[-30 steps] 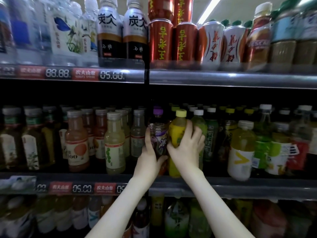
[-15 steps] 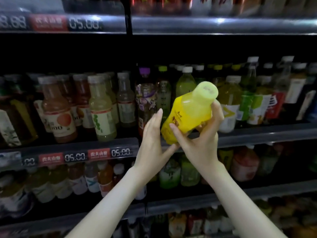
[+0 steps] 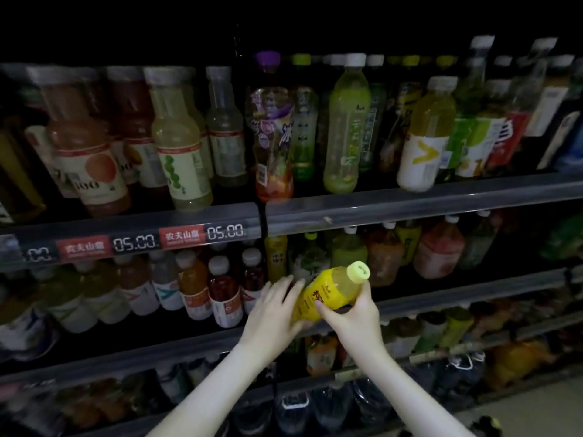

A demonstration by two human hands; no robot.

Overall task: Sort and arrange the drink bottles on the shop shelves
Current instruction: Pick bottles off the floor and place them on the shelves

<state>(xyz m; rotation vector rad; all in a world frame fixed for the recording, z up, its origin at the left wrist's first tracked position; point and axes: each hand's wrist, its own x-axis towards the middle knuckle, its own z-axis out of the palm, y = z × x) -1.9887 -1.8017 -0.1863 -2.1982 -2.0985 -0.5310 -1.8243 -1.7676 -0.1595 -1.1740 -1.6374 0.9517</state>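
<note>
So right now I've got the yellow bottle off the shelves and in both hands, out in front of the second shelf down. It's tipped hard, pale green cap pointing up and to the right, base down to the left. My right hand has its fingers closed around the upper half, thumb across the label. My left hand is against the base end, fingers spread rather than curled, more cupping than gripping; it's a bit motion-blurred so I can't tell how firm the contact is.

Shelf above, the one with the 05.00 price strip along its front edge: near that strip stand an orange juice bottle and a pale green one with a white label. Past the divider there's a purple-capped bottle, then a tall light green tea bottle, then a yellow one with a white V label sitting right at the front edge.

On the shelf behind my hands there are small red and orange bottles at its left part and bigger reddish jugs toward the right. Lighting is dim, bottom rows are too murky to read
</note>
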